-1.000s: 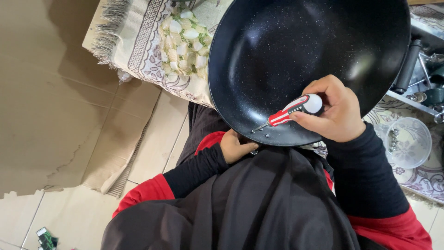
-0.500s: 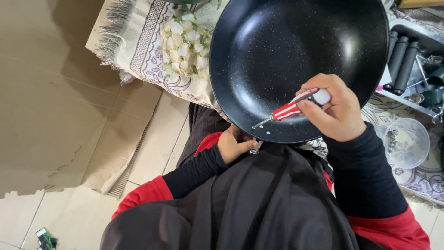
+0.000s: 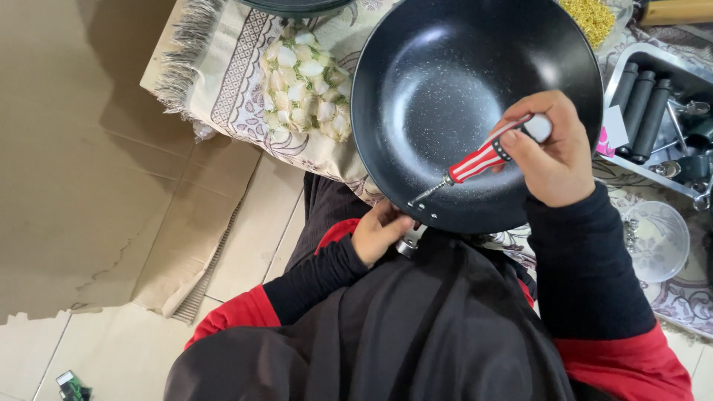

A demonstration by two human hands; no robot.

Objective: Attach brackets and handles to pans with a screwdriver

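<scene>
Both hands busy: right hand [image 3: 553, 152] grips screwdriver [image 3: 483, 157], tip now at pan [image 3: 460, 82] rim. Left hand [image 3: 380, 232] pinches fitting [image 3: 408, 241] underneath. Pan has shifted slightly.

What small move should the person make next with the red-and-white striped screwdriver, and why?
Probably press down and turn the red-and-white striped screwdriver. Its tip already sits at the near rim inside the round black non-stick pan, the right hand grips its handle, and the left hand steadies the metal fitting beneath.
</scene>
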